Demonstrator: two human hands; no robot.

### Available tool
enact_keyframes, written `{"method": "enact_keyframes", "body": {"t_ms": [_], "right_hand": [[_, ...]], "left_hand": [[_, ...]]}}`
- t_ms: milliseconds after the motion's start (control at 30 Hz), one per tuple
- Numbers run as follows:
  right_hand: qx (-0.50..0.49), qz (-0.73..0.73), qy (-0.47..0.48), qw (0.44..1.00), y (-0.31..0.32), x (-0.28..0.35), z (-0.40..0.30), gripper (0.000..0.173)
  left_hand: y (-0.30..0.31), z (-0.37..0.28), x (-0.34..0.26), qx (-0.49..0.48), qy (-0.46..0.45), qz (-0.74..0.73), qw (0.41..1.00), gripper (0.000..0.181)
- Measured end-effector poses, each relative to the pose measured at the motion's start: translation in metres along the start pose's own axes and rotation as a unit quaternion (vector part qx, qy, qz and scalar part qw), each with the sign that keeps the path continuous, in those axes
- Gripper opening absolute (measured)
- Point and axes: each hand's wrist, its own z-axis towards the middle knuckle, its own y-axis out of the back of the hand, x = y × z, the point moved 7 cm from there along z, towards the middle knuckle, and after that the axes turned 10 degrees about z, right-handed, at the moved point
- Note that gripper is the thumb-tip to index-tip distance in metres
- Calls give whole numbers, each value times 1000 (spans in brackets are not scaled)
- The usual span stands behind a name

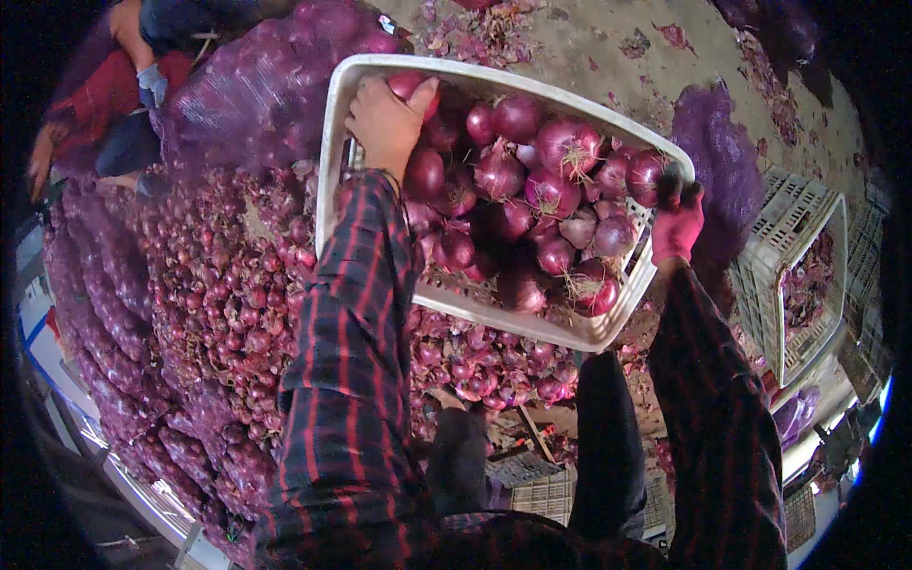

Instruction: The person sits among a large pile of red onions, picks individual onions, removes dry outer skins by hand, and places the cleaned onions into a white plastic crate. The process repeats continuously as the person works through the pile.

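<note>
A white plastic crate (499, 69) full of red onions (552, 192) is tilted in front of me, above a heap of smaller red onions (228, 313). Bare, my left hand (388, 121) reaches inside the crate's far left corner, with its fingers and thumb around a red onion (407, 84). On the right, my right hand (675, 224), in a pink and dark glove, grips the crate's right end by the rim, beside an onion. Several onions show dry roots and loose skins.
Filled purple mesh sacks (263, 85) stand behind and left of the heap. At the upper left is another person's gloved hand (152, 84). A purple sack (716, 149) and a white crate holding onion skins (844, 278) stand at right. Skins litter the floor.
</note>
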Motion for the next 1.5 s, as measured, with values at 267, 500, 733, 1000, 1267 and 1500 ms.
{"method": "enact_keyframes", "body": {"t_ms": [267, 500, 733, 1000, 1267, 1500], "right_hand": [[50, -28, 57, 997, 8, -7, 9, 33], [49, -122, 78, 988, 0, 3, 6, 37], [-16, -462, 117, 879, -11, 36, -10, 49], [-72, -509, 143, 846, -15, 42, -3, 59], [-19, -585, 188, 789, -3, 31, 23, 63], [83, -835, 352, 416, 4, 22, 54, 47]], "left_hand": [[-16, 13, 15, -75, -10, -8, 997, 70], [44, -96, -51, -171, -183, -140, 958, 55], [-2, -304, -178, 112, -289, -156, 938, 86], [-5, -323, -163, 100, -279, -196, 935, 65], [63, -487, -69, 197, -183, -408, 873, 34], [45, -680, 51, 327, 129, -499, 792, 29]]}}
